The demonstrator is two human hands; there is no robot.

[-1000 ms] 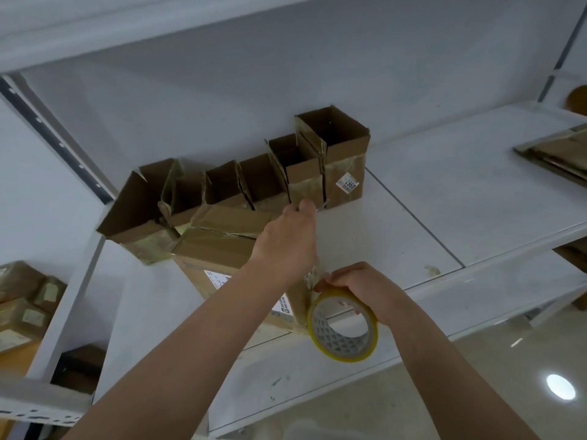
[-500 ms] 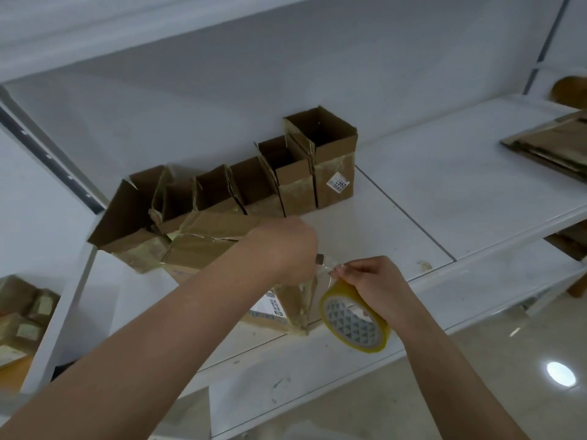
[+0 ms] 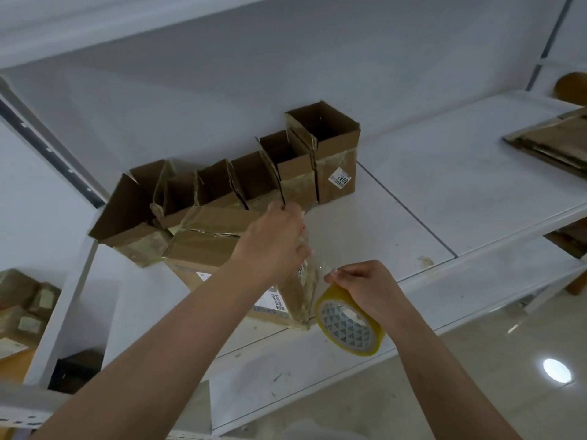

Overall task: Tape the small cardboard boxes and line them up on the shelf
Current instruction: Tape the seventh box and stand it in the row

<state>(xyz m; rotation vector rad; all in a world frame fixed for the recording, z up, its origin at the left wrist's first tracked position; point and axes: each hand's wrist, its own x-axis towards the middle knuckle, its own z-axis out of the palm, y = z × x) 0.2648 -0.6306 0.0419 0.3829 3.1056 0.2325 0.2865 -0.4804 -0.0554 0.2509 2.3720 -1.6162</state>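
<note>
A cardboard box (image 3: 203, 252) with its flaps folded shut lies on the white shelf (image 3: 444, 192) near the front edge. My left hand (image 3: 273, 239) rests at the box's right end and pinches the free end of a clear tape strip. That strip runs down to a yellow tape roll (image 3: 347, 322), which my right hand (image 3: 368, 287) grips from above, just right of the box. Behind, a row of several open-topped small boxes (image 3: 286, 166) stands against the back wall.
Flattened cardboard (image 3: 549, 144) lies at the shelf's right end. More taped boxes (image 3: 22, 300) sit on a lower level at the far left. A slanted upright post (image 3: 47, 144) runs along the left. Below right is a shiny floor.
My left hand has lifted along the box's right end, and the clear strip between it and the roll has grown longer. My right hand and the roll have shifted slightly right.
</note>
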